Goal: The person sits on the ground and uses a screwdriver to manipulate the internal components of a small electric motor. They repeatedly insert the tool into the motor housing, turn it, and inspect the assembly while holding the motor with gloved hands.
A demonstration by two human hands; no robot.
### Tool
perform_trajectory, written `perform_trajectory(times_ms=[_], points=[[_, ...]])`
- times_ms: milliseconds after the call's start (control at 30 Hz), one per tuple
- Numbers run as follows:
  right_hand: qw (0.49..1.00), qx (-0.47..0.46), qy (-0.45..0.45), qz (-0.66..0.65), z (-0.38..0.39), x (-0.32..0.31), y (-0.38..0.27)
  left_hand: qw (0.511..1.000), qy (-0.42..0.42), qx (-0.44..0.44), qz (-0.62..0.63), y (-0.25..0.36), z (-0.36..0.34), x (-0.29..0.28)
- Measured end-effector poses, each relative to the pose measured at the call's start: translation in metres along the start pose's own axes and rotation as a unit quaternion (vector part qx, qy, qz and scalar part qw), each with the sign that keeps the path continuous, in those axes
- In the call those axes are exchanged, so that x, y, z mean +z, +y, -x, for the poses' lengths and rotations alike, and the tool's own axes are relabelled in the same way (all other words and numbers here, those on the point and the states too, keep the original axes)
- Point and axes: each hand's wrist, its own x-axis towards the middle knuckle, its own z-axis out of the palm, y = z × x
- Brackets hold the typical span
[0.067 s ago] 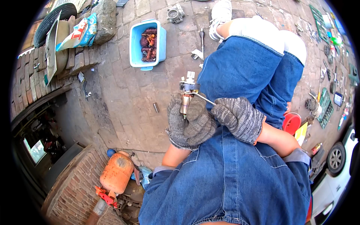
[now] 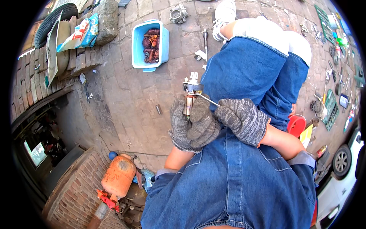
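A small motor core with copper windings [image 2: 189,102], topped by a dark disc and pale plastic fitting, stands upright in my left hand [image 2: 194,128], whose grey knit glove is curled round it. My right hand [image 2: 240,120], also gloved, grips a thin bent metal rod [image 2: 209,100], its far end against the motor just under the disc. Both hands are over my denim-covered lap. On the bricks left of them lies a small metal cylinder [image 2: 158,109].
A blue tub [image 2: 164,49] of rusty parts, a metal housing [image 2: 177,15] and a screwdriver [image 2: 205,42] lie ahead. Tools and a red bowl [image 2: 296,126] are at right, near a white car [image 2: 343,191]. At left are a brick ledge [image 2: 30,84] and orange tank [image 2: 118,175].
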Motion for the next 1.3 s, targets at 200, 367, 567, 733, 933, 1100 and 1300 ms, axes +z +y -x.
perform_trajectory(times_ms=[200,367,567,733,933,1100,1300], points=[[0.982,-0.107,0.094,0.126,0.002,0.000,0.005,0.996,0.086,-0.013,-0.007,-0.004,0.004,-0.001],[0.995,0.058,0.077,-0.009,-0.001,-0.013,-0.007,0.992,-0.045,-0.101,0.059,0.005,-0.004,-0.010],[0.959,0.161,0.169,-0.160,-0.025,-0.011,-0.017,0.983,-0.159,-0.091,0.015,0.000,0.000,0.007],[0.962,0.163,0.121,-0.185,-0.039,-0.020,-0.015,0.989,-0.084,-0.036,-0.113,-0.001,0.004,-0.003],[0.919,0.204,0.089,-0.326,-0.042,-0.024,-0.015,0.981,-0.100,-0.024,-0.162,-0.002,0.003,-0.010],[0.955,0.162,0.089,-0.233,-0.049,-0.026,-0.016,0.958,-0.051,0.037,-0.279,0.000,0.006,-0.017],[0.968,0.129,0.047,-0.209,-0.050,-0.030,-0.017,0.841,-0.043,0.190,-0.505,-0.007,0.003,-0.009]])
